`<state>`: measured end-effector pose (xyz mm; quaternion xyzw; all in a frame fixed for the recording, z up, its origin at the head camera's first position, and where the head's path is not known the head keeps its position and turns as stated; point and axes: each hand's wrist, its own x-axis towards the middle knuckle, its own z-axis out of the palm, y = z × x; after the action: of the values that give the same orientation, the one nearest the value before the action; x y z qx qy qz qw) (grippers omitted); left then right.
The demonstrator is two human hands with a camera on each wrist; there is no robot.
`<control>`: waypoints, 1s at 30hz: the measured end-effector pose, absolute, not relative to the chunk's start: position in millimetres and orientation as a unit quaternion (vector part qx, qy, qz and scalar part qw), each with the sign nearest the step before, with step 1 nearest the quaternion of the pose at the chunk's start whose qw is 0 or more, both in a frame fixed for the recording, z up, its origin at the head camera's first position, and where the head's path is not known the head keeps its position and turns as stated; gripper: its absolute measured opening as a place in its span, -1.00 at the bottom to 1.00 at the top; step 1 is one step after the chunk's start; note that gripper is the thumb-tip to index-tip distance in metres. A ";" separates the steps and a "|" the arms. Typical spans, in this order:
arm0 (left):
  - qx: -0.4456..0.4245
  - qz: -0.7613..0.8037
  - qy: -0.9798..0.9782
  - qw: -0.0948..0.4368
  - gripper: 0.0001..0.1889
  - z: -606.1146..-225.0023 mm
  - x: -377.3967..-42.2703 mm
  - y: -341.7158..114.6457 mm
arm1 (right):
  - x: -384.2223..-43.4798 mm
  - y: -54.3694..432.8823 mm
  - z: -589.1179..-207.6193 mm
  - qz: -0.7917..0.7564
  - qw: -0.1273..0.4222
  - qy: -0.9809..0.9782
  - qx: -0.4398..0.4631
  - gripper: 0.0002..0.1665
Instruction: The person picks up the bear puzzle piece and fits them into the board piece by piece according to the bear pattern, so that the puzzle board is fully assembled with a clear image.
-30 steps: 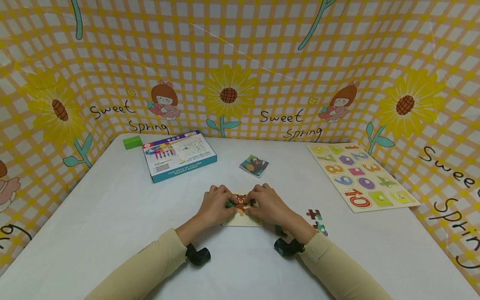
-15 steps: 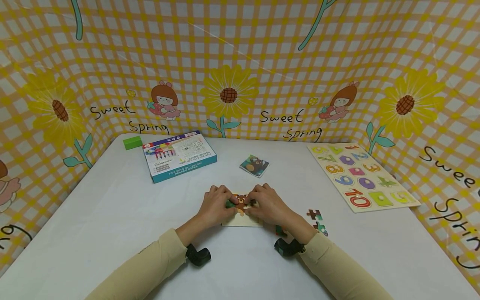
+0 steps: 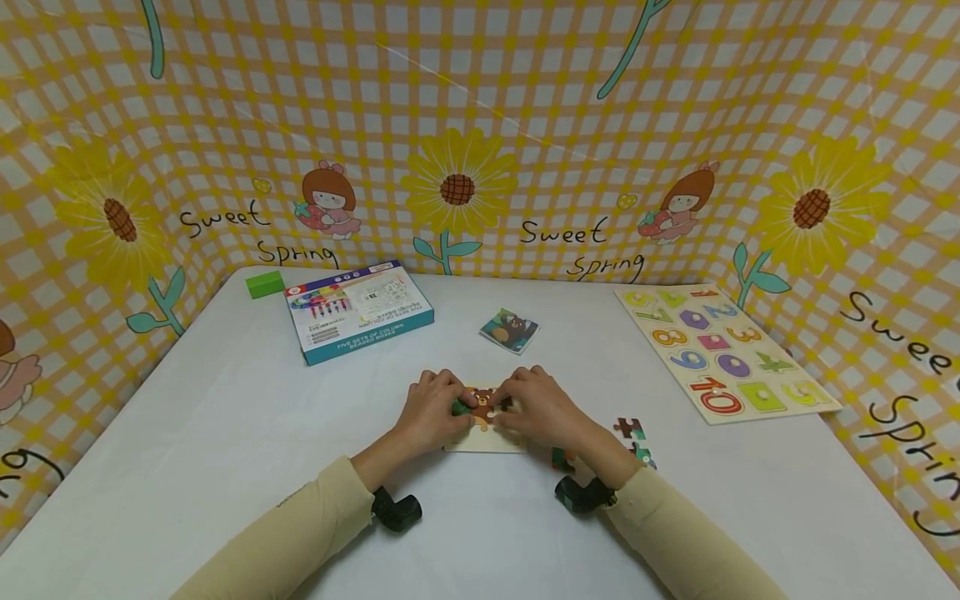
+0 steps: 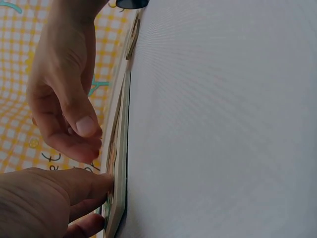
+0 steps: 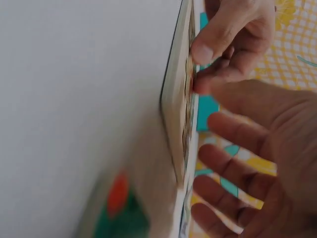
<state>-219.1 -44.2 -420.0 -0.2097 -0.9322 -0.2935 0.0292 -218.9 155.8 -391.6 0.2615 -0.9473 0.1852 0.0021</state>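
Our right hand [image 3: 542, 407] and its black wrist device [image 3: 579, 495] have shifted slightly rightward since the earlier frame. That hand's fingers are loosely bent and spread, gripping nothing we can see. Our left hand [image 3: 431, 408] rests thumb and forefinger, slightly apart, on the bear jigsaw puzzle [image 3: 482, 402], flat on the table [image 3: 187, 433] between both hands. Loose jigsaw pieces [image 3: 630, 428] lie near our right wrist.

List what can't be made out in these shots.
Head: sides of bear puzzle, behind left grip and right grip.
Head: fine print on box, too small.
Left wrist: bear puzzle's picture, seen edge-on.
Right wrist: green-and-red thing, blurred, cut off by bottom edge.
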 end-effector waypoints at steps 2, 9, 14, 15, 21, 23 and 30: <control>-0.208 -0.298 -0.931 0.029 -0.89 -419.6 -219.0 -44.3 | -217.4 160.8 -388.1 0.196 0.002 -0.946 0.258 -0.76; -0.208 -0.303 -0.929 0.032 -0.88 -420.8 -219.2 -44.3 | -209.5 189.4 -377.2 0.220 0.011 -0.949 0.227 -0.72; -0.207 -0.302 -0.930 0.027 -0.88 -420.6 -218.8 -44.0 | -203.2 216.6 -375.4 0.222 0.021 -0.954 0.202 -0.72; -0.206 -0.302 -0.931 0.024 -0.88 -420.7 -218.9 -43.7 | -201.9 222.2 -375.3 0.222 0.022 -0.955 0.197 -0.73; -0.199 -0.301 -0.932 0.018 -0.88 -420.2 -218.6 -42.5 | -195.0 255.1 -375.5 0.221 0.027 -0.960 0.171 -0.74; -0.199 -0.301 -0.933 0.018 -0.88 -420.0 -218.5 -42.4 | -192.4 264.9 -375.9 0.224 0.024 -0.961 0.160 -0.74; -0.198 -0.305 -0.931 0.017 -0.88 -420.1 -218.9 -42.5 | -186.9 292.3 -382.6 0.212 0.015 -0.969 0.129 -0.70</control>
<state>-218.9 -42.5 -420.1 -0.1981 -0.9313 -0.3051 0.0166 -186.9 292.3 -382.6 0.1292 -0.9686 0.2120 0.0147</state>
